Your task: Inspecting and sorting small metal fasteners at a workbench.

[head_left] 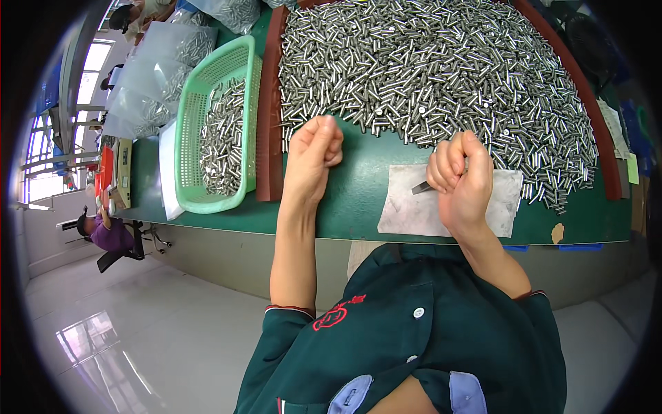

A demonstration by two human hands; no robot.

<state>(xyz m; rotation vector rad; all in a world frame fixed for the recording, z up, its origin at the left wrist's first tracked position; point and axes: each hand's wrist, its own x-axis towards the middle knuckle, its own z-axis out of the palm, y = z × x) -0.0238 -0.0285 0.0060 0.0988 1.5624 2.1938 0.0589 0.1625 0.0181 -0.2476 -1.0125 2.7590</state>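
Observation:
A broad heap of small silver metal pins (427, 69) covers the far part of the green table (352, 207). My left hand (312, 157) is closed in a fist just in front of the heap's left edge; whatever its fingers hold, if anything, is hidden. My right hand (467, 181) is closed around a dark flat tool with a slanted tip (420, 187), possibly tweezers, its other end hidden in the palm. Under that hand lies a smudged whitish sheet (407, 210), partly beneath the pins' near edge.
Red-brown rails (269, 131) border the heap. Left of them stands a green mesh basket (181, 165) holding more pins. Clear bags of pins (152, 76), a scale (123, 172) and a red tray (105, 165) are farther left. A person in purple (112, 236) sits beyond.

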